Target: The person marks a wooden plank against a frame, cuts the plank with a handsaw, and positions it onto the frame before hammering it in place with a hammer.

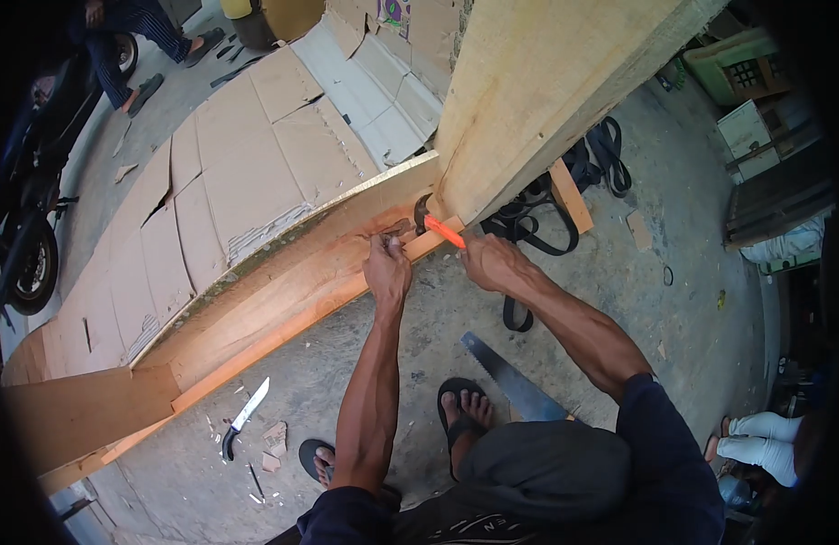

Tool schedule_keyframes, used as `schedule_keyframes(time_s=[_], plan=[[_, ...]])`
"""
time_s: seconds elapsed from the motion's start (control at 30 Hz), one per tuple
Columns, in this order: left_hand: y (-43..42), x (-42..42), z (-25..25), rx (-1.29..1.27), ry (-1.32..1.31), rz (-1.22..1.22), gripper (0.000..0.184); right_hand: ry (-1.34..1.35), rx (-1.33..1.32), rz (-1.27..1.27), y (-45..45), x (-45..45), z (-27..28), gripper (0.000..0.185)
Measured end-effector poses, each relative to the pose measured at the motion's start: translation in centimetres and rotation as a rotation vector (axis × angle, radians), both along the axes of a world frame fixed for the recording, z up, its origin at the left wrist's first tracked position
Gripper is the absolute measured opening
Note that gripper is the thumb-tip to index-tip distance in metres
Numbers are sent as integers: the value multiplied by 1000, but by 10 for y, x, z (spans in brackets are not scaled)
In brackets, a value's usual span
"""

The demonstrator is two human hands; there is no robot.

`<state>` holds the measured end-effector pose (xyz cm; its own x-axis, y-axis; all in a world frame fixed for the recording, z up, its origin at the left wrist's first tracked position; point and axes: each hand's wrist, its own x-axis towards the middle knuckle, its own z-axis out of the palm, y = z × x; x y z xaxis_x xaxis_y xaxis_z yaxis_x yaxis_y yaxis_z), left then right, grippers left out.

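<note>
My right hand (494, 262) is wrapped round the orange handle of a claw hammer (444, 231). The hammer's dark head lies over the inner side of a long wooden frame (265, 318), close to the corner where a broad upright board (537, 86) meets it. My left hand (387, 265) is closed in a pinch at the frame's near rail, just left of the hammer head. What its fingertips hold, if anything, is too small to make out.
Flattened cardboard (247, 154) lies along the frame's far side. A handsaw (510, 377) and a knife (247, 418) rest on the concrete floor near my feet. Black straps (551, 222) are heaped behind the upright board. A motorcycle (29, 236) and other people's legs (755, 445) show at the edges.
</note>
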<state>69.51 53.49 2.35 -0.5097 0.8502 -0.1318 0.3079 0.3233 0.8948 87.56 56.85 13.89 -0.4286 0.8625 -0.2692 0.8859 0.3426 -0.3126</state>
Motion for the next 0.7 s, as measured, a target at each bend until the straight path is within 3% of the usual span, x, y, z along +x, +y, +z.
schedule_keyframes(time_s=[0.27,0.37,0.47,0.57,0.63,0.7], plan=[[2,-5,-10,117,2,23,23,-11,53,123,-4,-12,2,32],[-2,-1,-11,40,45,-1,27,69,22,-53,-15,-6,-3,34],[-4,-3,-4,59,-20,15,27,-10,9,62,-9,1,-5,34],[-9,-1,-16,74,46,-77,28,47,-18,-116,-38,5,15,34],[-2,10,-35,257,-24,6,27,350,31,-264,-53,22,18,34],[4,29,-17,247,-26,2,25,348,4,-280,-63,37,26,32]])
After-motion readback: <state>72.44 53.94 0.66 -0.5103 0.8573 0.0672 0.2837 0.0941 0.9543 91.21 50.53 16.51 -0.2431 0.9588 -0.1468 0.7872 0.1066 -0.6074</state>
